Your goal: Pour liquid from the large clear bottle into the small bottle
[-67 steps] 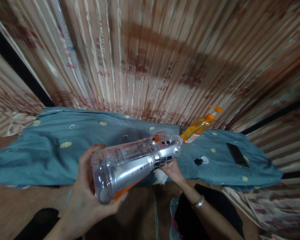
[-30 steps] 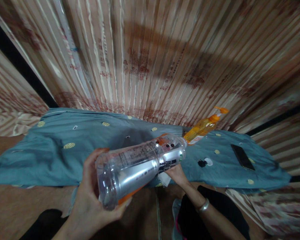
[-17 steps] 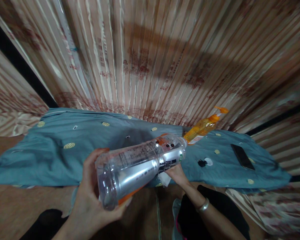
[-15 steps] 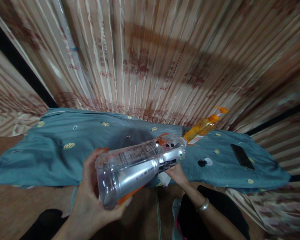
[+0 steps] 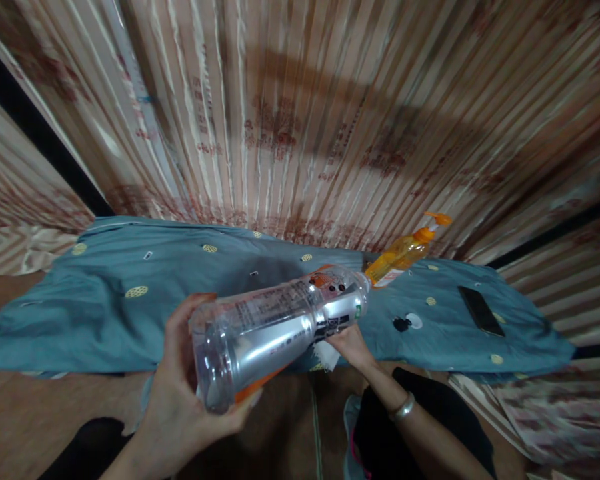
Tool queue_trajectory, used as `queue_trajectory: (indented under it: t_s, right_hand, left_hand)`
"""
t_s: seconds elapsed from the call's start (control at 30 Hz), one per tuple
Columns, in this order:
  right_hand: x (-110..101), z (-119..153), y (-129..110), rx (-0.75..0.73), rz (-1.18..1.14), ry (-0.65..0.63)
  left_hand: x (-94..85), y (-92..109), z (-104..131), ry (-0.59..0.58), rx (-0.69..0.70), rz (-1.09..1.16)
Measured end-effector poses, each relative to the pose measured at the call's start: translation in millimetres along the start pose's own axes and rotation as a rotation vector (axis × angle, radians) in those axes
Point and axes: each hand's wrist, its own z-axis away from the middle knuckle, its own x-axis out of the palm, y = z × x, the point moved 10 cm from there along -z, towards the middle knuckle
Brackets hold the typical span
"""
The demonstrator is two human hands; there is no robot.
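Note:
My left hand is wrapped round the base end of a clear plastic bottle with a silver and orange label. The bottle is tilted, its base towards me and its neck pointing away to the right. My right hand, with a bangle on its wrist, is closed beneath the bottle's far half. From it hangs a crumpled white tissue; the bottle hides most of those fingers. Beyond the neck is a pump bottle of yellow liquid with an orange pump head.
A teal patterned cloth covers the surface ahead. On its right side lie a black phone and a small black item beside a white disc. A pleated curtain hangs behind, with dark poles at both sides.
The whole view has shifted very slightly. Both hands keep the same hold, and the bottle stays at the same tilt.

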Motion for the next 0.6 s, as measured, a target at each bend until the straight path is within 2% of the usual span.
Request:
queue_trajectory:
  t_s: [0.3, 0.6]
  right_hand:
    - [-1.1, -0.6, -2.4, -0.012, 0.011, 0.014]
    - [-0.4, -1.1, 6.7, 0.020, 0.021, 0.020]
  left_hand:
    - [-1.3, -3.9, -0.2, 0.006, -0.016, 0.017]
    - [0.9, -1.0, -0.2, -0.009, 0.041, 0.025]
